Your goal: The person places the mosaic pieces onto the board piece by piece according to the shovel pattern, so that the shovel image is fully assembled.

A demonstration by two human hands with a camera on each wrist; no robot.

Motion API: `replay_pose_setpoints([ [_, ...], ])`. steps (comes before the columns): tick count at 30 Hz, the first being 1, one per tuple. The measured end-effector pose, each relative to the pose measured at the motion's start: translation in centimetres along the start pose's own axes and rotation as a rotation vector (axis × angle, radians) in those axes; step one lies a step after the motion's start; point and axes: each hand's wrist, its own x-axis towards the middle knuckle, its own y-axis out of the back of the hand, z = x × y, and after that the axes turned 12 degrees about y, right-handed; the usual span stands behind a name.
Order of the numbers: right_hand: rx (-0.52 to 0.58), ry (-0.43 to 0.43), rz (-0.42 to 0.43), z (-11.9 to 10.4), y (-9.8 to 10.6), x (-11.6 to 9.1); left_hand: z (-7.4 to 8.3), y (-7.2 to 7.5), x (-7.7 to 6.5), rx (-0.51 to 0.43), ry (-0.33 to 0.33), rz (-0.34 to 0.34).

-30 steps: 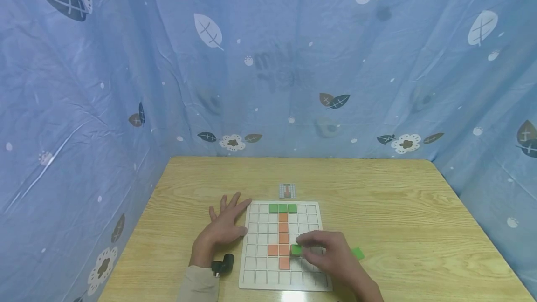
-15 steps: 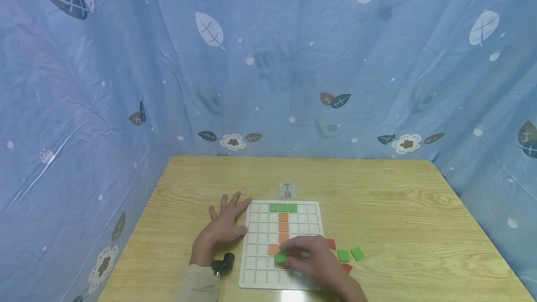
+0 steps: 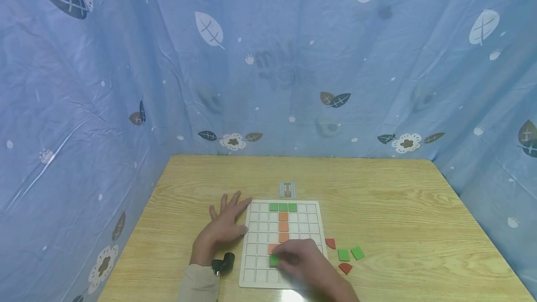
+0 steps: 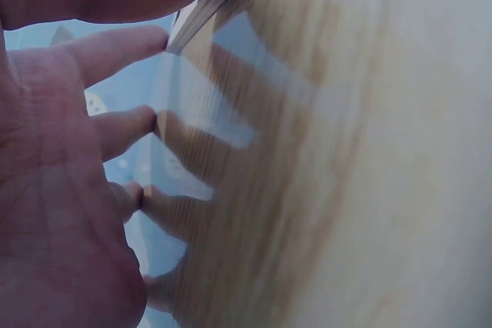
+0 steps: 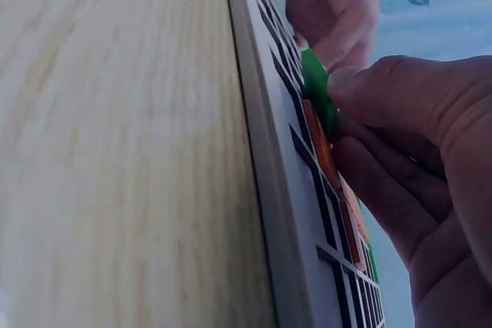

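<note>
R hand point(image 3: 304, 260) w/ grn tile point(image 3: 274, 261)

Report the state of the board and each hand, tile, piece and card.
Board: flat, partly filled
Left hand: spread, at board's edge
Right hand: pinching
Pinched green tile: unclear whether seated
Orange tiles: on board, partly hidden
Three green tiles: in far row
Two green tiles: loose, beside board
Two red pieces: loose, beside board
Card: flat

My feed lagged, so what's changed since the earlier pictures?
The right hand moved left and nearer the person, still pinching a green square tile, uncovering two red quarter-circle pieces. The left hand stayed at the left edge of the white grid board.
</note>
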Motion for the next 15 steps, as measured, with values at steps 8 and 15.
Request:
replay_pose_setpoints([
  [8, -0.035, -0.034, -0.049, -0.70, -0.01, 0.35, 0.10, 0.09, -0.03, -0.005, 0.005, 0.005],
  [15, -0.072, 0.038, -0.047, -0.72, -0.18, 0.48, 0.10, 0.08, 0.03, 0.004, 0.009, 0.005],
])
